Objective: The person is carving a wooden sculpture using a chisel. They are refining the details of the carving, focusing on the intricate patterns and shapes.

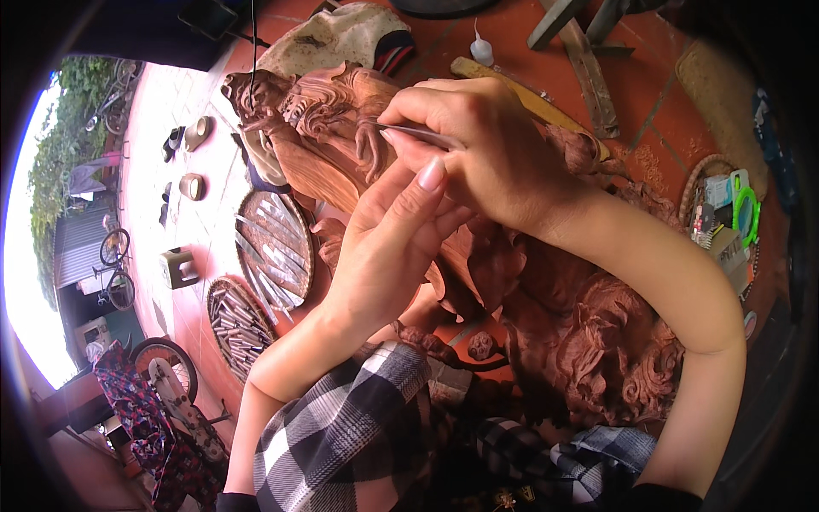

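Note:
A carved reddish-brown wooden statue [333, 119] lies across the middle, with a figure's head and flowing folds at its upper left. My right hand [486, 128] is closed around a thin metal carving tool [420, 131], whose narrow tip points left over the carved folds. Below it, my left hand [392, 226] is held against the right hand, thumb stretched out and fingers apart. Part of the left fingers is hidden behind the right hand. Whether the tool's tip touches the wood, I cannot tell.
On the left, a round woven tray [275, 247] carries long flat blades, and a basket [235, 328] holds many short chisels. A wooden mallet-like stick [529, 98] and a small white bottle [481, 51] lie beyond the statue. At right stands a basket [695, 183] with a green-rimmed magnifier [747, 217].

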The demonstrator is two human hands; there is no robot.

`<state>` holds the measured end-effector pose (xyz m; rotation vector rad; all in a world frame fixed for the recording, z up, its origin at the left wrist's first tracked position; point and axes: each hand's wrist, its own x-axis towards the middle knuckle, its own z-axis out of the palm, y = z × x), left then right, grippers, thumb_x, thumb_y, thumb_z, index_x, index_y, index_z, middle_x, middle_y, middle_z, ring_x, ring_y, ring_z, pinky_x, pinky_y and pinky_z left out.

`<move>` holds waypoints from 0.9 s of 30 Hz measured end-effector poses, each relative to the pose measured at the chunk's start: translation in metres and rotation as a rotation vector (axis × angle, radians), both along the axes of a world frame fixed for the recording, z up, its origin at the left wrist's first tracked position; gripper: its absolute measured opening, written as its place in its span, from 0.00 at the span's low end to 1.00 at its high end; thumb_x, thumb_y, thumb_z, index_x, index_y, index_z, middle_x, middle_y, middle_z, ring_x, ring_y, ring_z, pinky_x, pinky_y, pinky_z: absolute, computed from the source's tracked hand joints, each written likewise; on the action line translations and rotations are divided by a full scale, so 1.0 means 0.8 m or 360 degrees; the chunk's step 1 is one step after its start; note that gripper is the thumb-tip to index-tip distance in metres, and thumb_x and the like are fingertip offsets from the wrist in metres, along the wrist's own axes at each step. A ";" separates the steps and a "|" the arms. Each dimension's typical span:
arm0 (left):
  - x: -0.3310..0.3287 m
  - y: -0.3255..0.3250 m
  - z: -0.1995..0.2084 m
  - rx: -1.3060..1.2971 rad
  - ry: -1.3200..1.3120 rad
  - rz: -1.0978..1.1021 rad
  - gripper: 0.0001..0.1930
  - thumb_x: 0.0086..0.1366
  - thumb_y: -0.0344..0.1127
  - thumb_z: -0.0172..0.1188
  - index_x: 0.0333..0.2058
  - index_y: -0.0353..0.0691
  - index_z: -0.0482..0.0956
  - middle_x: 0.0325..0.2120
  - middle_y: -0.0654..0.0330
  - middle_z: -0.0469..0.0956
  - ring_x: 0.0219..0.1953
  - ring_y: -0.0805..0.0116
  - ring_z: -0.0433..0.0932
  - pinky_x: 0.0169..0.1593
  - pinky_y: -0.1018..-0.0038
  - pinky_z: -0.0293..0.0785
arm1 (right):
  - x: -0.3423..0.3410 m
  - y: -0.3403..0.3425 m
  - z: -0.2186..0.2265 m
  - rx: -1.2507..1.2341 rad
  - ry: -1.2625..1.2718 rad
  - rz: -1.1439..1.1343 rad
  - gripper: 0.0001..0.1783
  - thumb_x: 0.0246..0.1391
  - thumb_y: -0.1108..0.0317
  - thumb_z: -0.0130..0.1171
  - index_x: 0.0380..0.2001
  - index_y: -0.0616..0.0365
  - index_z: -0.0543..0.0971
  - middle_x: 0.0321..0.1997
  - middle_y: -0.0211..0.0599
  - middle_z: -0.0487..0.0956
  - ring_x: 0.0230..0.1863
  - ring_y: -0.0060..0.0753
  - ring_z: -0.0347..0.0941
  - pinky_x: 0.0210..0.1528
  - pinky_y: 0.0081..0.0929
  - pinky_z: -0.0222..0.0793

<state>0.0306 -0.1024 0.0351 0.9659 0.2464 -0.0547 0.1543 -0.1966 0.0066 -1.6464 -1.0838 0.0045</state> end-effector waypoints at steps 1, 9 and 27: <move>-0.001 0.000 -0.003 0.0017 0.0006 0.0010 0.20 0.74 0.41 0.51 0.58 0.36 0.67 0.52 0.59 0.74 0.57 0.69 0.72 0.60 0.68 0.68 | -0.001 0.001 -0.001 -0.0038 -0.0196 -0.0038 0.08 0.52 0.71 0.61 0.33 0.65 0.79 0.25 0.44 0.77 0.29 0.43 0.75 0.33 0.35 0.69; 0.007 -0.005 0.000 -0.0038 0.0034 0.0048 0.18 0.73 0.42 0.53 0.54 0.37 0.69 0.50 0.61 0.75 0.53 0.72 0.74 0.57 0.70 0.71 | 0.006 0.004 -0.002 0.0055 -0.0216 0.0011 0.07 0.51 0.73 0.61 0.32 0.65 0.77 0.28 0.44 0.77 0.31 0.48 0.73 0.33 0.38 0.68; 0.006 0.007 -0.010 -0.0197 -0.0102 -0.0024 0.18 0.74 0.42 0.49 0.56 0.37 0.65 0.52 0.57 0.74 0.55 0.68 0.75 0.59 0.67 0.71 | 0.013 0.006 0.020 -0.0137 -0.0058 0.0209 0.06 0.51 0.71 0.61 0.29 0.63 0.78 0.26 0.45 0.77 0.27 0.49 0.72 0.38 0.37 0.67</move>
